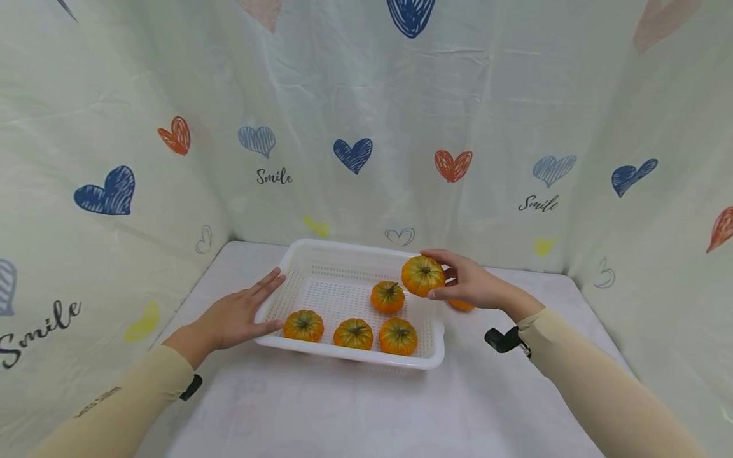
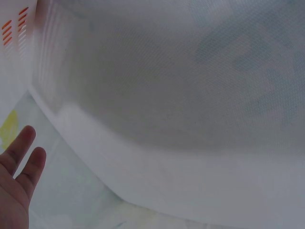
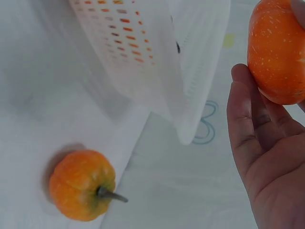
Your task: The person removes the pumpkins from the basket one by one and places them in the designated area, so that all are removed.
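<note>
My right hand (image 1: pixel 472 280) holds a small orange pumpkin (image 1: pixel 422 275) between thumb and fingers, above the right side of a white plastic basket (image 1: pixel 366 359). In the right wrist view, the fingers curve along the underside of this pumpkin (image 3: pixel 276 52). My left hand (image 1: pixel 237 317) lies at the basket's left edge with fingers spread and fairly straight; two of its fingers (image 2: pixel 32 169) show in the left wrist view. Inside the basket sit several small pumpkins: three along the front side and one pumpkin (image 1: pixel 387 297) farther back on the right.
Another pumpkin (image 1: pixel 461 306) sits on the table outside the basket, to its right, partly hidden by my right hand; its stem shows in the right wrist view. A white cloth (image 1: pixel 321 413) covers the table. Curtains (image 1: pixel 395 95) printed with hearts hang behind and at both sides.
</note>
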The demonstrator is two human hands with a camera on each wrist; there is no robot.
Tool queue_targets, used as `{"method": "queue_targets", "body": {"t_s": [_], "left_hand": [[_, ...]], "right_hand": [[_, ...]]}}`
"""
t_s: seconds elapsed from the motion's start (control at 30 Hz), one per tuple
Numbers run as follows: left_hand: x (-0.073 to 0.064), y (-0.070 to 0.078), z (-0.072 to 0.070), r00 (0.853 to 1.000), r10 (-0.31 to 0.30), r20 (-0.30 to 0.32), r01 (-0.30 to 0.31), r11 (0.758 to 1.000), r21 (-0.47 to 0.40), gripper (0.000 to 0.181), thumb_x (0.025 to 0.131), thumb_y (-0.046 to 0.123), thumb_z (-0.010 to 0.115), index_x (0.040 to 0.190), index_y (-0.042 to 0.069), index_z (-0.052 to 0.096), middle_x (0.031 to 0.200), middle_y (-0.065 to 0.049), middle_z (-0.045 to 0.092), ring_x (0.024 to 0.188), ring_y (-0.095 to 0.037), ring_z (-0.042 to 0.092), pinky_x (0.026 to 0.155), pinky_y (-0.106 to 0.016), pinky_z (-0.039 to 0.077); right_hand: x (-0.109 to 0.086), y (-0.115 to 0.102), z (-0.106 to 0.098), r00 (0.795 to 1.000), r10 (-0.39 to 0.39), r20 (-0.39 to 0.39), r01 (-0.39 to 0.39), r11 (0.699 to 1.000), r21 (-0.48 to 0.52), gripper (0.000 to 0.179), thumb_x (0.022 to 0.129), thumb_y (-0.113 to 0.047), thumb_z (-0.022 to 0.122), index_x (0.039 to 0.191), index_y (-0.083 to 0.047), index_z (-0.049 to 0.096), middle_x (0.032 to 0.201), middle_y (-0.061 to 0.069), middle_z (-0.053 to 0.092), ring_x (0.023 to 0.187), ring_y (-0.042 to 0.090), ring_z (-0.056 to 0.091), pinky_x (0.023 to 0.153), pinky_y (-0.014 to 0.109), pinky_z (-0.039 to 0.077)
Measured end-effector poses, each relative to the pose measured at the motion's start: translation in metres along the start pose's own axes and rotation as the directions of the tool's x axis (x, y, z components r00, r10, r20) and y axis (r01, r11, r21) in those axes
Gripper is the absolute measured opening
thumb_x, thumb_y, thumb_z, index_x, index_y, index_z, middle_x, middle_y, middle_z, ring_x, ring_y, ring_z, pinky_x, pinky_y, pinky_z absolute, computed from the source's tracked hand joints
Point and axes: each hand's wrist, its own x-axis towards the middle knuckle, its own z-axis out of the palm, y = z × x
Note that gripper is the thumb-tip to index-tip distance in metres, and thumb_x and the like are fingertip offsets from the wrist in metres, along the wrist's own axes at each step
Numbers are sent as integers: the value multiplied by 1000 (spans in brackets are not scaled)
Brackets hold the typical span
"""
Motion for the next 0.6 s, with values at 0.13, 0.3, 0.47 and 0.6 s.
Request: {"method": "queue_targets", "body": {"t_s": [0.13,0.3,0.47,0.6], "left_hand": [[0,0,0,1000,-2,2,2,1000,-1,90,92,64,52,161,17,17,167,-2,7,135,-40,44,105,-62,37],[0,0,0,1000,-5,3,5,1000,-1,90,93,64,53,161,17,17,167,-2,7,135,-40,44,105,-62,37],[0,1,0,1000,-7,8,7,1000,2,90,93,65,51,161,17,17,167,-2,6,136,-40,43,105,-62,37],[0,1,0,1000,-7,7,7,1000,5,90,93,65,51,161,17,16,167,-2,7,136,-40,43,105,-62,38]], "right_hand": [[-11,8,-4,1000,8,-21,-8,1000,5,80,87,-21,80,153,-14,36,141,12,49,108,28,61,89,35,55],[-23,18,-8,998,36,-58,-37,999,-8,80,86,-24,81,153,-15,38,142,13,49,107,28,61,87,32,55],[-36,31,-13,994,59,-89,-60,998,-5,80,86,-24,80,153,-11,37,143,14,48,109,29,61,85,30,56],[-46,39,-16,991,72,-115,-74,997,-12,79,87,-24,79,152,-10,37,144,16,47,108,30,61,83,29,56]]}}
